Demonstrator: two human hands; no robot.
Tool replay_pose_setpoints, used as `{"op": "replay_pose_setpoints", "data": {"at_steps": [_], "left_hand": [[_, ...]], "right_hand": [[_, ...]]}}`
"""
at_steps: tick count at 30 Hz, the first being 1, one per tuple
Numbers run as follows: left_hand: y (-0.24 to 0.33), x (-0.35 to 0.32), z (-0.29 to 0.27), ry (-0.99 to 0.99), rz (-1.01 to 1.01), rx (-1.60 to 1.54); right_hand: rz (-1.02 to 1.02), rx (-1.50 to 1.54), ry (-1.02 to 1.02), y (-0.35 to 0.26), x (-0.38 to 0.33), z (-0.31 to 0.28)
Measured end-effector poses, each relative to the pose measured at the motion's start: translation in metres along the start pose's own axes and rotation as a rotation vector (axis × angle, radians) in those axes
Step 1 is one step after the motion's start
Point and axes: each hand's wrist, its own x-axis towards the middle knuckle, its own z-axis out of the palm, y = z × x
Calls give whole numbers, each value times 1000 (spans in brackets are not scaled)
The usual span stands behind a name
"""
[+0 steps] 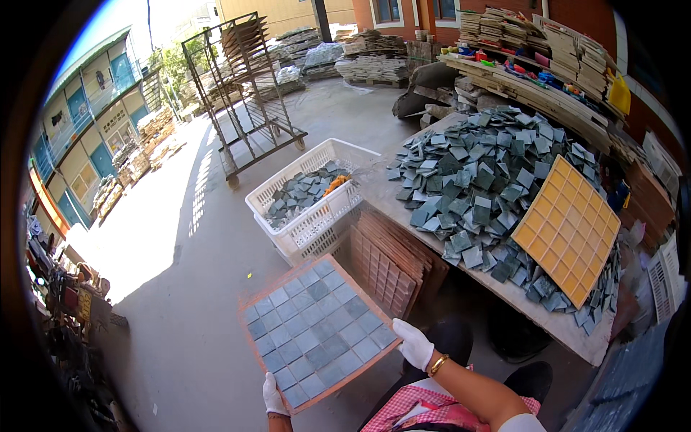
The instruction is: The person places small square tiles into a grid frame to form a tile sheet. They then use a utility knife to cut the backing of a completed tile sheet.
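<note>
A square reddish-brown tray (394, 344) filled with rows of grey-green stone tiles (314, 317) is held up in front of me, tilted. My left hand (272, 394), in a white glove, grips its near left corner. At the right corner my right hand (414, 344), also gloved in white, is closed on the edge. Fingers under the tray are hidden. To the right, a large heap of loose square tiles (475, 173) covers much of a worktable (568, 342). A yellow grid tray (568, 230) with bare square pockets leans on that heap.
White plastic crates (313, 234), the top one holding loose tiles and an orange item, stand left of the table. Several brown grid trays (385, 259) are stacked upright beside them. A wheeled metal rack (248, 108) stands farther back. Stacked slabs (374, 61) line the far side.
</note>
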Motion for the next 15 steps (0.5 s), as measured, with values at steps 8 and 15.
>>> {"op": "replay_pose_setpoints", "data": {"at_steps": [8, 15], "left_hand": [[3, 36, -9, 97, -26, -68], [5, 58, -16, 438, 80, 166]], "right_hand": [[-202, -232, -92, 10, 64, 37], [-151, -287, -221, 0, 76, 43]]}}
